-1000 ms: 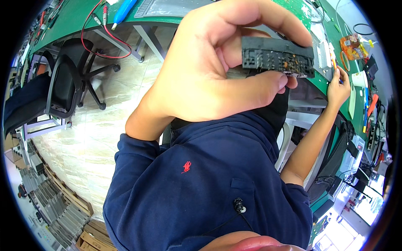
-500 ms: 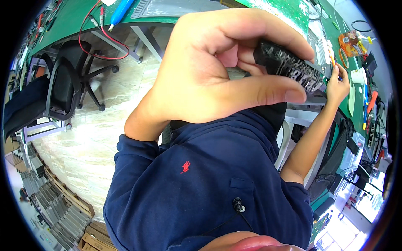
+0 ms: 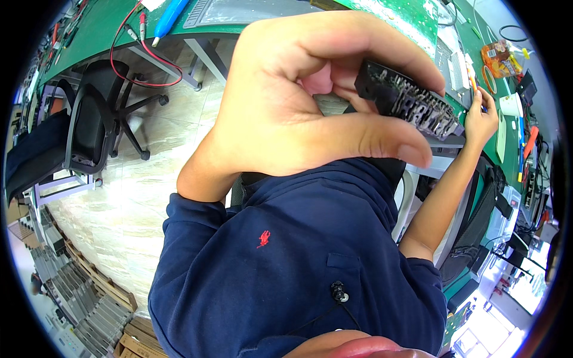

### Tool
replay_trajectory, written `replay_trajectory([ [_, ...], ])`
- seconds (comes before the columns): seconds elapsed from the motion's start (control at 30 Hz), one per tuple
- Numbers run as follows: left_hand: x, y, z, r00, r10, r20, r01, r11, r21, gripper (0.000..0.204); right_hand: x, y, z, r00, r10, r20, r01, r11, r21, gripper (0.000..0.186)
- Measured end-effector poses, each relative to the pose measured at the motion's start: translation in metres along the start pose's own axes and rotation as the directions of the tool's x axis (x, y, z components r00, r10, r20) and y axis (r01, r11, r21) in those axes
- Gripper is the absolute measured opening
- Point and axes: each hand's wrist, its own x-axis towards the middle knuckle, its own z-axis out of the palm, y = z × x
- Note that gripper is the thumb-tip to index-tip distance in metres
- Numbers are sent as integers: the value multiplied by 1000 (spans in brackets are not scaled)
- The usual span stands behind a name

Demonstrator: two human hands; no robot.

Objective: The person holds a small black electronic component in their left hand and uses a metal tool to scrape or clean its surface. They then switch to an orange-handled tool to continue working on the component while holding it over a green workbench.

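Observation:
My left hand (image 3: 286,113) is raised large in the middle of the head view, fingers and thumb curled round a black block-shaped electronic connector (image 3: 409,98) with rows of metal pins. The pinned face is turned partly up toward me, and its far side is hidden behind the fingers. Farther off at the right, my right hand (image 3: 481,122) is closed at the green bench's edge round a slim stick-like tool (image 3: 474,82), orange and whitish, whose exact kind I cannot make out.
The green bench (image 3: 95,30) curves across the top and right, bearing a blue pen-like tool (image 3: 172,19), red and black test leads (image 3: 143,36), a tape roll (image 3: 489,80) and an orange packet (image 3: 501,58). A black office chair (image 3: 95,119) stands at left; cardboard boxes (image 3: 140,343) lie lower left.
My left hand has shifted slightly left with the connector, whose pinned face now shows a little more. The thumb has dropped slightly away from it. My right hand looks nearly still.

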Motion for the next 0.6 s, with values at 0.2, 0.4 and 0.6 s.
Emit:
replay_trajectory([
  [0.2,0,-2,0,1000,4,-4,-4,1000,5,29,0,-1,0,1000,3,0,-3,1000,-11,21],
  [0.4,0,-2,1,1000,13,-8,-13,1000,10,28,0,-3,-1,1000,20,2,-20,1000,-21,22],
  [0.6,1,-2,2,1000,18,-8,-18,1000,13,26,0,-4,-1,1000,20,-1,-20,1000,-15,22],
])
